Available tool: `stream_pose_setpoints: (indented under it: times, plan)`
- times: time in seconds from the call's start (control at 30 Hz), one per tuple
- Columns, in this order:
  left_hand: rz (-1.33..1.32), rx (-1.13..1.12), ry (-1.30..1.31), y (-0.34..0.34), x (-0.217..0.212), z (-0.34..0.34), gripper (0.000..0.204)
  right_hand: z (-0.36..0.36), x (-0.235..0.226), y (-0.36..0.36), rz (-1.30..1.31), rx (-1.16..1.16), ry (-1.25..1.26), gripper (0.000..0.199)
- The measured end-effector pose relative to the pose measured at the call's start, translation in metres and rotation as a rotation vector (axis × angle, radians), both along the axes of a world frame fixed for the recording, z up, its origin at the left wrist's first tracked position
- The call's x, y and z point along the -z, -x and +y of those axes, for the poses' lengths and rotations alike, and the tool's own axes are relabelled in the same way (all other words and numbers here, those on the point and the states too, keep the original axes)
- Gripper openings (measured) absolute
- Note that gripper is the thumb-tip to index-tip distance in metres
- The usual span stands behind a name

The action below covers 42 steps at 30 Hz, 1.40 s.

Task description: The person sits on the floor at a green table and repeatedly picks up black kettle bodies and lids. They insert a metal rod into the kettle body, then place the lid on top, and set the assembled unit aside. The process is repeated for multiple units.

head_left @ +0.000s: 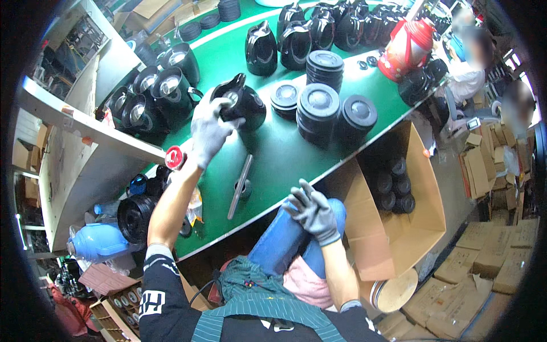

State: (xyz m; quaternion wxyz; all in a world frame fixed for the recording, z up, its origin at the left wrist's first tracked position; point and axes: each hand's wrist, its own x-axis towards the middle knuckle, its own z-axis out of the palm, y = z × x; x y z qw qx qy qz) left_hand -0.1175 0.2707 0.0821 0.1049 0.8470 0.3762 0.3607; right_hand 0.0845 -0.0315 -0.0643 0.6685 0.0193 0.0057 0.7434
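a black jug body [244,102] is held tilted on the green bench [285,154] by the left hand [209,130], its grip closed over the open mouth, apparently for steadying, while the right hand [313,212], fingers loosely spread, rests empty on the knee.

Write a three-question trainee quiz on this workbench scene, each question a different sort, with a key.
1. True or false: the left hand grips a black jug body on the green table.
2. Where does the right hand rest? A) on the knee B) in the cardboard box C) on the lid stacks
3. Fill in: the lone jug at the far end is ____.

Key: 1 true; 2 A; 3 red.
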Motion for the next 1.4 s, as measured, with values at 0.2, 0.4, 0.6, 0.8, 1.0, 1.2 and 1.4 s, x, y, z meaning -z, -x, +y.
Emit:
stream_pose_setpoints:
  times: [0.2, 0.4, 0.6, 0.8, 1.0, 1.2, 1.4]
  plan:
    - [0.172, -0.11, 0.017, -0.061, 0.035, 0.131, 0.067, 0.007, -0.012, -0.005, 0.139, 0.008, 0.002, 0.093]
    - [0.04, -0.199, -0.023, -0.111, 0.063, 0.193, 0.069, 0.028, -0.043, -0.004, 0.188, 0.183, 0.276, 0.116]
    - [0.046, -0.189, -0.083, -0.103, 0.025, 0.231, 0.055, 0.027, -0.034, -0.009, 0.175, 0.152, 0.235, 0.104]
    - [0.737, -0.857, -0.19, 0.002, 0.019, 0.283, 0.022, 0.028, -0.025, -0.006, 0.114, 0.103, 0.122, 0.104]
    - [0.519, -0.532, -0.444, 0.031, 0.018, 0.259, 0.024, 0.027, -0.018, -0.006, 0.069, 0.075, 0.028, 0.103]
    - [0.355, -0.106, -0.468, 0.054, -0.076, 0.128, 0.04, 0.026, -0.046, 0.008, -0.709, 0.195, 0.054, 0.096]
    - [0.431, 0.327, -0.395, 0.088, -0.149, -0.041, 0.034, 0.088, -0.193, 0.038, -2.247, 0.933, -0.458, 0.091]
